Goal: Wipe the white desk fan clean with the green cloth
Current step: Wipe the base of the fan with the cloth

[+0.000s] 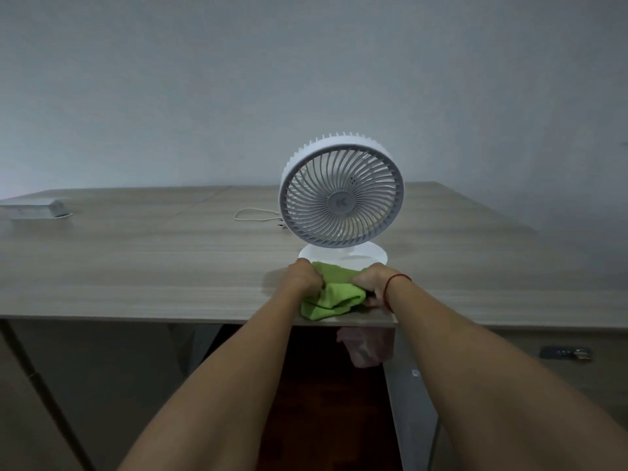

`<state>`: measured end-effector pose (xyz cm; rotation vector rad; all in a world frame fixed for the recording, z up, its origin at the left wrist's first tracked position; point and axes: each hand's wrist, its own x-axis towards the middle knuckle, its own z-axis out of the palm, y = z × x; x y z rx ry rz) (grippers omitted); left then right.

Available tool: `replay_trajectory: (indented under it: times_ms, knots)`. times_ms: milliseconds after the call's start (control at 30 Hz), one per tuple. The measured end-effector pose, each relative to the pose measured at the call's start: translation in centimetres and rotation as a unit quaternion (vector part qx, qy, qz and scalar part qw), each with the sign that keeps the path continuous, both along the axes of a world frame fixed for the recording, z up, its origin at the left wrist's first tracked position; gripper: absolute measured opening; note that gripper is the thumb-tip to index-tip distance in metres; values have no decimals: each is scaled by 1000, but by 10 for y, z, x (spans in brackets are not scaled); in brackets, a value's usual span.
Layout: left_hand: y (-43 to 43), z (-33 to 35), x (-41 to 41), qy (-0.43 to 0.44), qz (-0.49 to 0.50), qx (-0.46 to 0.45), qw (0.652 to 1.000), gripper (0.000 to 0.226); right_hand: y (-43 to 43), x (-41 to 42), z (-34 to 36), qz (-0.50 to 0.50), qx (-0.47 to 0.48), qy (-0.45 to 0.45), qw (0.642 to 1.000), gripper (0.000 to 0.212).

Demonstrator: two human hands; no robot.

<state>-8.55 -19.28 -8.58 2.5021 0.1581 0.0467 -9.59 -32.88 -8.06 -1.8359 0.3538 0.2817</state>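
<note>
Head view: left hand (303, 277) and right hand (373, 282) both clenched on the bunched green cloth (334, 294), near edge of the wood surface (136, 260). White desk fan (341, 193) upright just behind it, cloth touching its base.

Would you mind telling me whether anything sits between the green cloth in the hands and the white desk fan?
Nothing visible does. The left hand and right hand both grip the crumpled green cloth, which lies on the wooden desk directly in front of the round white desk fan, right at its base.
</note>
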Motion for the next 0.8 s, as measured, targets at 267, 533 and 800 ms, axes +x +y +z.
replay_trajectory:
  times_ms: [267, 533, 800]
  knots:
    - [89, -12, -12, -41, 67, -89, 993, 48, 85, -1, -20, -16, 25, -134, 991, 35]
    - [168, 0, 17, -116, 99, -56, 987, 37, 168, 30, -13, -13, -2, -188, 982, 30]
    - [198, -24, 40, -78, 141, 154, 975, 55, 186, 49, -23, 57, -317, -271, 907, 36]
